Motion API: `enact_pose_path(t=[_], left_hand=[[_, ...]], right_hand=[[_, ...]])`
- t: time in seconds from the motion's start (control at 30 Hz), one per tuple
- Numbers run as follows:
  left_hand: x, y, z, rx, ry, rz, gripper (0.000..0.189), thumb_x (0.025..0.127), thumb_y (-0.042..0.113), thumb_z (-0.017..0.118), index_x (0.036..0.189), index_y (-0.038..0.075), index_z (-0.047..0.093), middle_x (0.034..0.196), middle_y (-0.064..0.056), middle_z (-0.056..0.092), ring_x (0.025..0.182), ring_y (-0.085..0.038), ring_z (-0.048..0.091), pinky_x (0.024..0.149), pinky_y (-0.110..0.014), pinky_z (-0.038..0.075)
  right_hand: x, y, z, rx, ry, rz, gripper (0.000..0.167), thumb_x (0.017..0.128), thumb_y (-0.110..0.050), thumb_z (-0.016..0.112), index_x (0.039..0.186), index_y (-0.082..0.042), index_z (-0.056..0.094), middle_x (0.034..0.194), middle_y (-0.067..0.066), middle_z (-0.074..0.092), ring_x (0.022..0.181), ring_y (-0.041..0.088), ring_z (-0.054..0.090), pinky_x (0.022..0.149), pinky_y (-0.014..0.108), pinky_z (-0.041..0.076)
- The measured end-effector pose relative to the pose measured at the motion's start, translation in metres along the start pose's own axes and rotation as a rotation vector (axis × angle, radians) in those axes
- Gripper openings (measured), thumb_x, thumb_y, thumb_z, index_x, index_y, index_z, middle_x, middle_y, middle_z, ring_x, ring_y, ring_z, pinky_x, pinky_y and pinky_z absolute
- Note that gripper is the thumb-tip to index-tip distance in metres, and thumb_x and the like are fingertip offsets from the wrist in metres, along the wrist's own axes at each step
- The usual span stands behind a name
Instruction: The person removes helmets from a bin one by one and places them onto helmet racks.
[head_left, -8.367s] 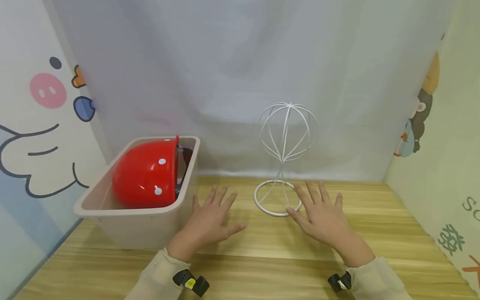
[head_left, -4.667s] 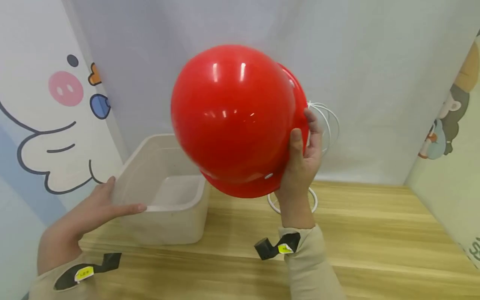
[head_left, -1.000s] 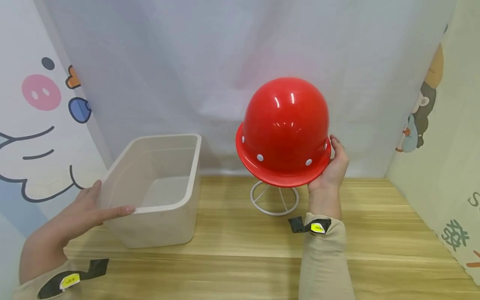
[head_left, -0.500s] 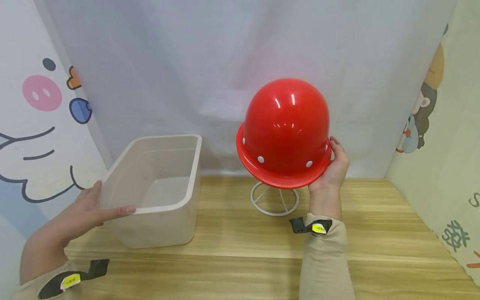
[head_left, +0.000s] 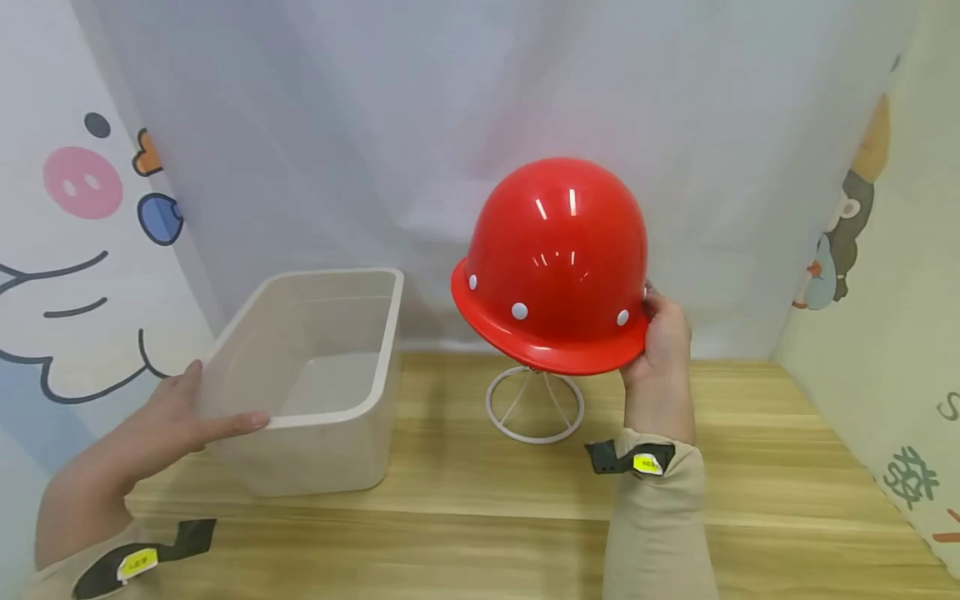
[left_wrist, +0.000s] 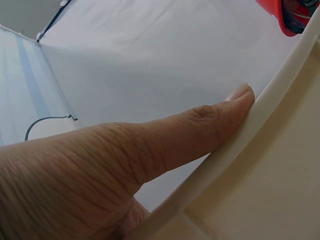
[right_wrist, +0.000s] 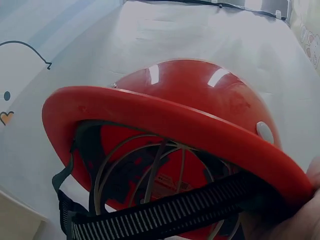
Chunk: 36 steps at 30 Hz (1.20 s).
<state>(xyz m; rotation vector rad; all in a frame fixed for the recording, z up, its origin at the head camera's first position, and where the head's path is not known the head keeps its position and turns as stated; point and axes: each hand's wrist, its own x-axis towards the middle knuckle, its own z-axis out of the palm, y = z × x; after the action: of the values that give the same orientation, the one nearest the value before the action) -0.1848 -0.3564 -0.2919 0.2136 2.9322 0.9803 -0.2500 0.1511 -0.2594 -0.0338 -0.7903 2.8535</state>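
Observation:
A red hard hat (head_left: 558, 250) with white rivets covers the top of a white wire stand (head_left: 534, 439), whose ring base and lower wires show on the table. My right hand (head_left: 660, 342) grips the brim at its right side, and its fingertips are partly hidden behind the shell. The right wrist view looks up into the hard hat (right_wrist: 175, 110), where the wire dome and a dark strap (right_wrist: 165, 210) are visible. My left hand (head_left: 161, 425) holds the near left corner of a beige plastic bin (head_left: 322, 454), thumb along the rim (left_wrist: 260, 115) and fingers down the outer side.
The bin stands on the left of a wood-grain table (head_left: 480, 533). A pale curtain (head_left: 420, 125) closes off the back. Cartoon-printed panels (head_left: 82, 250) stand at the left and right sides.
Over the earlier frames, the hard hat left the bin in my right hand and went over the stand. In the last half second, hat and stand shifted slightly left. My left hand stays put.

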Motion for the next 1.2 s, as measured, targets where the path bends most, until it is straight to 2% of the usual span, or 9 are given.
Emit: enact_pose_path(t=[0.13, 0.23, 0.33, 0.43, 0.63, 0.77, 1.0, 1.13, 1.2], left_hand=[[0.002, 0.001, -0.001, -0.017, -0.002, 0.016, 0.096, 0.091, 0.044, 0.072, 0.153, -0.004, 0.017, 0.129, -0.027, 0.053, 0.103, -0.032, 0.058, 0.070, -0.040, 0.051], [0.003, 0.003, 0.000, -0.027, 0.004, 0.031, 0.093, 0.092, 0.043, 0.072, 0.152, -0.003, 0.018, 0.128, -0.025, 0.054, 0.102, -0.031, 0.057, 0.069, -0.039, 0.051], [0.004, 0.004, 0.003, -0.033, 0.004, 0.039, 0.091, 0.091, 0.043, 0.073, 0.152, -0.001, 0.021, 0.126, -0.024, 0.055, 0.099, -0.030, 0.057, 0.069, -0.039, 0.050], [0.005, 0.004, 0.005, -0.036, 0.005, 0.049, 0.089, 0.091, 0.042, 0.073, 0.151, 0.001, 0.023, 0.125, -0.022, 0.056, 0.098, -0.029, 0.056, 0.069, -0.040, 0.050], [0.006, 0.006, 0.005, -0.031, 0.009, 0.058, 0.089, 0.091, 0.042, 0.073, 0.152, 0.002, 0.022, 0.127, -0.022, 0.056, 0.102, -0.030, 0.057, 0.070, -0.040, 0.050], [0.007, 0.006, 0.005, -0.033, 0.000, 0.062, 0.092, 0.091, 0.042, 0.073, 0.154, 0.002, 0.019, 0.129, -0.024, 0.054, 0.103, -0.031, 0.057, 0.070, -0.040, 0.050], [0.010, 0.003, 0.006, -0.028, -0.002, 0.073, 0.091, 0.091, 0.041, 0.073, 0.153, 0.002, 0.019, 0.128, -0.023, 0.055, 0.103, -0.030, 0.057, 0.070, -0.041, 0.050], [0.012, 0.002, 0.008, -0.001, 0.011, 0.070, 0.092, 0.091, 0.042, 0.074, 0.153, 0.000, 0.021, 0.128, -0.025, 0.053, 0.104, -0.033, 0.056, 0.076, -0.047, 0.051], [0.014, 0.003, 0.010, 0.021, 0.017, 0.057, 0.096, 0.090, 0.044, 0.073, 0.153, -0.004, 0.020, 0.135, -0.031, 0.045, 0.108, -0.039, 0.053, 0.079, -0.055, 0.050]], right_hand=[[0.000, 0.005, 0.006, -0.013, 0.045, -0.093, 0.025, 0.106, -0.008, 0.036, 0.121, -0.008, 0.055, 0.117, 0.004, 0.059, 0.102, 0.018, 0.059, 0.085, 0.029, 0.053], [0.003, 0.009, 0.011, -0.042, 0.096, -0.195, 0.025, 0.105, -0.008, 0.038, 0.124, -0.009, 0.054, 0.123, 0.005, 0.057, 0.110, 0.019, 0.057, 0.091, 0.030, 0.052], [0.004, 0.013, 0.012, -0.083, 0.136, -0.256, 0.029, 0.105, -0.009, 0.040, 0.131, -0.011, 0.053, 0.132, 0.005, 0.055, 0.121, 0.020, 0.054, 0.097, 0.032, 0.050], [0.005, 0.015, 0.009, -0.086, 0.134, -0.256, 0.029, 0.105, -0.010, 0.041, 0.132, -0.012, 0.052, 0.133, 0.004, 0.055, 0.122, 0.020, 0.053, 0.098, 0.033, 0.049], [0.004, 0.015, 0.001, -0.129, 0.035, -0.246, 0.020, 0.103, -0.018, 0.046, 0.120, -0.012, 0.054, 0.123, 0.005, 0.059, 0.116, 0.022, 0.055, 0.096, 0.037, 0.049], [0.002, 0.017, -0.001, -0.184, 0.007, -0.261, 0.021, 0.101, -0.022, 0.049, 0.121, -0.014, 0.051, 0.127, 0.004, 0.057, 0.120, 0.022, 0.052, 0.097, 0.039, 0.048], [0.000, 0.018, -0.002, -0.196, 0.015, -0.277, 0.033, 0.100, -0.025, 0.056, 0.129, -0.019, 0.043, 0.133, 0.003, 0.054, 0.126, 0.022, 0.049, 0.099, 0.039, 0.049], [-0.001, 0.016, -0.005, -0.247, 0.040, -0.284, 0.036, 0.100, -0.028, 0.056, 0.132, -0.020, 0.042, 0.136, 0.003, 0.052, 0.129, 0.022, 0.047, 0.101, 0.039, 0.048], [0.000, 0.014, -0.009, -0.295, 0.046, -0.276, 0.034, 0.101, -0.033, 0.053, 0.131, -0.021, 0.043, 0.133, 0.002, 0.054, 0.126, 0.021, 0.048, 0.099, 0.038, 0.047]])
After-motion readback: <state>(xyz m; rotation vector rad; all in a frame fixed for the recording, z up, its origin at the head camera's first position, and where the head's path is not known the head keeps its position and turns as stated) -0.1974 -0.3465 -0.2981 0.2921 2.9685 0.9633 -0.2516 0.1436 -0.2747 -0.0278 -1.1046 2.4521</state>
